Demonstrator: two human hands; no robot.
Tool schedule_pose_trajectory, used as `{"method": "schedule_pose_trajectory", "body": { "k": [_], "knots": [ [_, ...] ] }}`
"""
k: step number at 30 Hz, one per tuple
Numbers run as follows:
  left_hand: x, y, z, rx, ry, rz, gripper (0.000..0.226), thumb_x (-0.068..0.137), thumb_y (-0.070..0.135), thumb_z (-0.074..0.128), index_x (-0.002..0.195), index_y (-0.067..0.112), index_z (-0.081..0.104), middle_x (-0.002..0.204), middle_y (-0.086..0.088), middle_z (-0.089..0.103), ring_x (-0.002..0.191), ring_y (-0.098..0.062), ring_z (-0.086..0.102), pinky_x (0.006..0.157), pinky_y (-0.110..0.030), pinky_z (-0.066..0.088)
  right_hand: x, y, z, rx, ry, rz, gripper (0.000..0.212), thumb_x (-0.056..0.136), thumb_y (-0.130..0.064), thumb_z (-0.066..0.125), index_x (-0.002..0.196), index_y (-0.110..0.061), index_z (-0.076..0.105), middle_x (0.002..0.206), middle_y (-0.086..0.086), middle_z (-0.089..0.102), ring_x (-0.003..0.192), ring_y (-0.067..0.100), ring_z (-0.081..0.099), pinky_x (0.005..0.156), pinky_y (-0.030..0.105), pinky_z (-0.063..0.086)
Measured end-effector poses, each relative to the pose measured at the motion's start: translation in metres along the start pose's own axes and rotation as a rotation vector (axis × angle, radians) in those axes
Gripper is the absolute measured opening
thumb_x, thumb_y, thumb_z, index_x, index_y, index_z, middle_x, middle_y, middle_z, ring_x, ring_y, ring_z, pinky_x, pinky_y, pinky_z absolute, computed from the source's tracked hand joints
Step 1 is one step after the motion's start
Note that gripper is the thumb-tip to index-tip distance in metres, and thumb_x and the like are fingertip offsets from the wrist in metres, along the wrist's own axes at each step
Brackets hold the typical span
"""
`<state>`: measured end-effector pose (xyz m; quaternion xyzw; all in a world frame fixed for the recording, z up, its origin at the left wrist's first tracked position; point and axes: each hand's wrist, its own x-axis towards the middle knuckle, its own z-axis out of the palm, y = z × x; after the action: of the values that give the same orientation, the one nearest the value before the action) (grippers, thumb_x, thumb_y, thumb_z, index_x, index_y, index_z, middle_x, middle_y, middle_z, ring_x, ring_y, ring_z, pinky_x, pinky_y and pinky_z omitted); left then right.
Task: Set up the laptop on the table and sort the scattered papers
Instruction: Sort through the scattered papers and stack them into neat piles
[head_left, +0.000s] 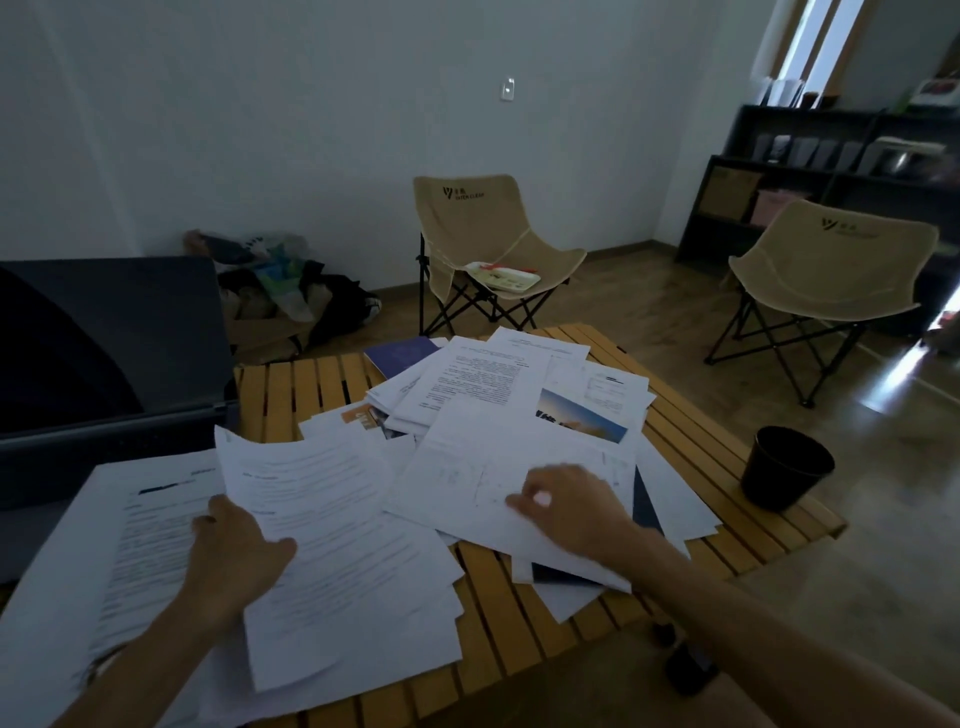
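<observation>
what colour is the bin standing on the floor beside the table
Black. The bin stands just off the slatted table's right edge, shown in the head view.

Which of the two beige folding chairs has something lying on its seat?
The chair by the back wall, behind the table: a white tray lies on its seat. The chair on the right shows nothing on its seat.

Two beige folding chairs: near chair (493, 249) holds a white tray (501, 275), far chair (826, 270) right. Black bin (784, 467) beside bench. Dark shelf (831, 171). Bags (280, 280) by wall.
</observation>
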<state>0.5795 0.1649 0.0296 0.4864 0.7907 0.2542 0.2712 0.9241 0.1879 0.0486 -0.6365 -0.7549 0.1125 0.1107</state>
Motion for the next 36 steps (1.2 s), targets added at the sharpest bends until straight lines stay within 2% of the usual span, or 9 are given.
{"method": "schedule_pose_trajectory", "body": {
  "k": [4,7,12,17,24,26,30,32,36],
  "knots": [
    [0.006,0.001,0.005,-0.031,0.078,-0.047,0.070,0.074,0.011,0.075,0.127,-0.005,0.032,0.122,-0.027,0.041,0.104,-0.034,0.041,0.082,-0.043,0.044,0.069,0.035,-0.008,-0.008,-0.022,0.205,0.075,0.080,-0.063,0.067,0.138,-0.018,0.051,0.140,0.004,0.054,0.128,0.022,0.050,0.106,0.041,0.041],
    [0.013,-0.001,0.007,0.131,0.044,-0.046,0.071,0.078,0.016,0.073,0.132,0.000,0.030,0.127,-0.026,0.037,0.109,-0.040,0.046,0.092,-0.049,0.047,0.100,0.058,-0.004,-0.082,-0.156,0.279,0.110,0.052,-0.089,0.060,0.134,-0.017,0.047,0.136,0.007,0.051,0.124,0.025,0.050,0.103,0.046,0.045],
    [0.007,0.003,0.014,0.478,0.143,0.079,0.094,0.085,0.045,0.064,0.150,0.007,0.008,0.153,-0.024,0.012,0.138,-0.038,0.022,0.114,-0.048,0.023,0.113,0.065,-0.006,-0.203,-0.095,0.236,0.101,0.058,-0.085,0.064,0.133,-0.020,0.046,0.132,0.008,0.051,0.122,0.027,0.049,0.101,0.047,0.043],
    [-0.007,0.013,0.030,0.429,0.127,0.253,0.089,0.089,0.042,0.058,0.154,0.011,0.006,0.159,-0.018,0.004,0.144,-0.034,0.016,0.118,-0.045,0.019,0.111,0.064,0.001,-0.198,-0.081,0.192,0.088,0.067,-0.077,0.067,0.134,-0.022,0.052,0.133,0.004,0.053,0.122,0.022,0.050,0.105,0.043,0.043],
    [-0.016,0.017,0.036,0.434,0.009,0.304,0.074,0.095,0.037,0.052,0.153,0.014,0.012,0.157,-0.013,0.010,0.140,-0.027,0.024,0.115,-0.039,0.024,0.114,0.076,-0.002,-0.033,-0.272,0.242,0.137,0.032,-0.097,0.062,0.140,-0.014,0.045,0.135,0.005,0.056,0.120,0.025,0.056,0.102,0.044,0.048],
    [-0.016,0.014,0.034,0.395,-0.013,0.323,0.068,0.095,0.035,0.053,0.150,0.013,0.020,0.154,-0.011,0.020,0.136,-0.025,0.031,0.113,-0.036,0.028,0.109,0.077,-0.002,-0.004,-0.247,0.226,0.124,0.040,-0.091,0.067,0.135,-0.014,0.050,0.130,0.006,0.059,0.115,0.024,0.058,0.101,0.043,0.049],
    [-0.016,0.011,0.029,0.245,-0.006,0.374,0.048,0.093,0.027,0.057,0.137,0.015,0.044,0.137,-0.007,0.044,0.123,-0.020,0.043,0.106,-0.032,0.036,0.084,0.057,-0.012,0.060,-0.145,0.231,0.047,0.091,-0.034,0.068,0.130,-0.011,0.055,0.127,0.007,0.059,0.117,0.027,0.057,0.099,0.034,0.046],
    [-0.019,0.013,0.029,0.171,-0.005,0.399,0.041,0.094,0.026,0.058,0.132,0.015,0.049,0.131,-0.005,0.049,0.119,-0.019,0.046,0.104,-0.030,0.037,0.071,0.046,-0.020,0.146,-0.055,0.185,0.011,0.097,-0.028,0.061,0.102,-0.018,0.062,0.106,0.001,0.063,0.107,0.026,0.062,0.084,0.024,0.047],
    [-0.026,0.026,0.028,-0.082,-0.081,0.350,0.043,0.092,0.043,0.061,0.126,0.017,0.058,0.123,0.005,0.056,0.115,-0.015,0.054,0.101,-0.029,0.041,0.038,0.011,-0.047,0.391,0.091,0.065,0.015,0.101,-0.026,0.053,0.089,-0.026,0.062,0.094,-0.007,0.066,0.083,0.010,0.062,0.065,0.017,0.044]
  ]
}}
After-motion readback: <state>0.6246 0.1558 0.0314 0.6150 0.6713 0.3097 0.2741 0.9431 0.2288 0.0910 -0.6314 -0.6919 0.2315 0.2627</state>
